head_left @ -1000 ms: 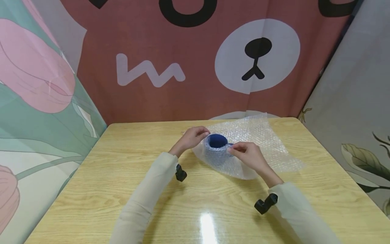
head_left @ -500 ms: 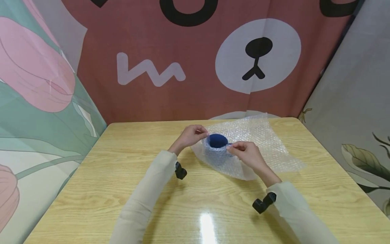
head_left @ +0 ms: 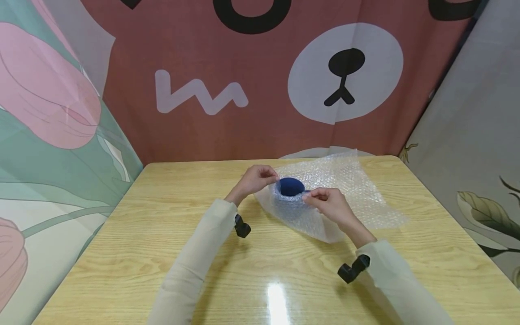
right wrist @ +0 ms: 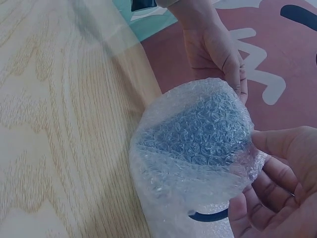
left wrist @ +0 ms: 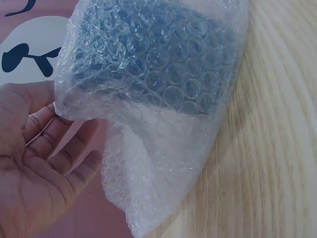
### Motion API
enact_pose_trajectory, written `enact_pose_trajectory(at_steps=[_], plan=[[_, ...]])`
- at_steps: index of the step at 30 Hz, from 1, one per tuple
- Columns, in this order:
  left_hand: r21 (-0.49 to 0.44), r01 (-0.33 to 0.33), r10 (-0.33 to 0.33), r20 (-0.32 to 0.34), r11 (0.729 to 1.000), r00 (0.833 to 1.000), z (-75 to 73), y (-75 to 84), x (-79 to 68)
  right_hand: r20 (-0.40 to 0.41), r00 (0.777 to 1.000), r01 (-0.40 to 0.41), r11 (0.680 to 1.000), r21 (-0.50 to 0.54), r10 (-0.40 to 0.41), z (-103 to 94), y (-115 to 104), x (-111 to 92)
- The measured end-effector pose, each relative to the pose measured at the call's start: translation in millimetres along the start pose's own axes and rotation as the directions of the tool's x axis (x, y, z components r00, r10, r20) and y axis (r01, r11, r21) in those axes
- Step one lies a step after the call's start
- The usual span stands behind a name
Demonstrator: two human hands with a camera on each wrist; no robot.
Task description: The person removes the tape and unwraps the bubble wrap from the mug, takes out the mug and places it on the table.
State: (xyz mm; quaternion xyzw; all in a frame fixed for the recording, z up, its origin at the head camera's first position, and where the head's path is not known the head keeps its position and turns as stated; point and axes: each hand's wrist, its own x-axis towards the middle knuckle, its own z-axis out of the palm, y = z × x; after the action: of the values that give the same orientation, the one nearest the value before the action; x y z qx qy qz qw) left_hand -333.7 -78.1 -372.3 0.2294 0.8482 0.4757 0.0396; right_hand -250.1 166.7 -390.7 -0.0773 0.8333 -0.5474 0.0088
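A dark blue mug [head_left: 291, 187] stands on a sheet of bubble wrap [head_left: 345, 180], part of which is drawn up around its near side. At the rim's left, my left hand [head_left: 255, 181] pinches an edge of the wrap between thumb and fingertips. My right hand [head_left: 331, 204] pinches the wrap at the mug's right, close to the handle [right wrist: 210, 216], which shows partly in the right wrist view. Through the bubbles [left wrist: 168, 54] the mug's blue side is visible in the left wrist view.
The wooden table [head_left: 162, 216] carries the rest of the sheet, spread flat to the right and back. A printed curtain [head_left: 203, 131] hangs behind the table's far edge. Black wrist cameras [head_left: 242, 226] sit on both sleeves.
Both hands keep their pinch on the bubble wrap. Over the last second the left hand has shifted slightly back and left; the wrap's near edge has slid a little towards me.
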Motion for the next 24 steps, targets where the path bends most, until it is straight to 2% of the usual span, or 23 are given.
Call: enact_pose_trajectory(at_steps=[10, 24], plan=[[-0.011, -0.019, 0.018, -0.022, 1.0, 1.0, -0.9, -2.2, -2.7, -0.008, 0.999, 0.031, 1.0, -0.003, -0.031, 2.7, -2, -4], [-0.067, -0.016, 0.014, -0.033, 0.998, 0.999, -4.5, -3.7, -12.7, -0.044, 0.991, 0.125, 0.991, -0.037, -0.127, 0.0, -9, -15]])
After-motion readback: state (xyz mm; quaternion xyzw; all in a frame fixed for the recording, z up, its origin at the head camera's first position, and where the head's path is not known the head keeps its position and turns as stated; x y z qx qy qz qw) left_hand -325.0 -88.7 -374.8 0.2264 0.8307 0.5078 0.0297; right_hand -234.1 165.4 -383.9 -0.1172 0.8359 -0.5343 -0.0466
